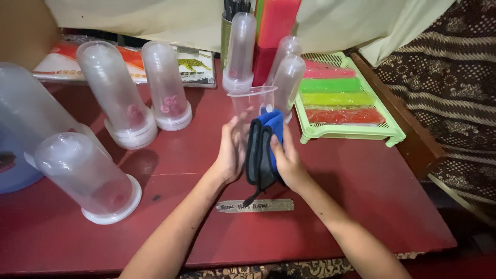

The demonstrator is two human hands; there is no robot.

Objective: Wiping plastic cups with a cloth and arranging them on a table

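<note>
The red desk (336, 206) fills most of the view. On its far left side stands a big clear jug (20, 119) with a blue bottom, cut by the edge of the picture. Near it several clear plastic tubes stand upside down on their wide white rims: one large tube (88, 178) at the front left, tilted, two more tubes (116, 93) (165, 85) behind it, and a group of three (243, 49) at the back in the middle. Small pink pieces show inside some of them.

On the right side of the desk lies a light green tray (351, 133) with slots. In it are long sticks in plastic bags, pink, green, yellow-green and orange-red (343, 116). Behind the tubes stands a tall red container (276, 23). A piece of tape (256, 205) with writing is stuck on the desk near the front edge.

In the middle, above the desk, the left hand (230, 152) holds a clear plastic cup (250, 103) from the side; its fingers are wrapped narrowly around the wall of the cup. The right hand (289, 160) holds a blue and black cloth (263, 150) and presses it against the cup; its fingers are closed on the cloth. The cup is upright, just in front of the group of tubes, with its lower part hidden by the cloth.
</note>
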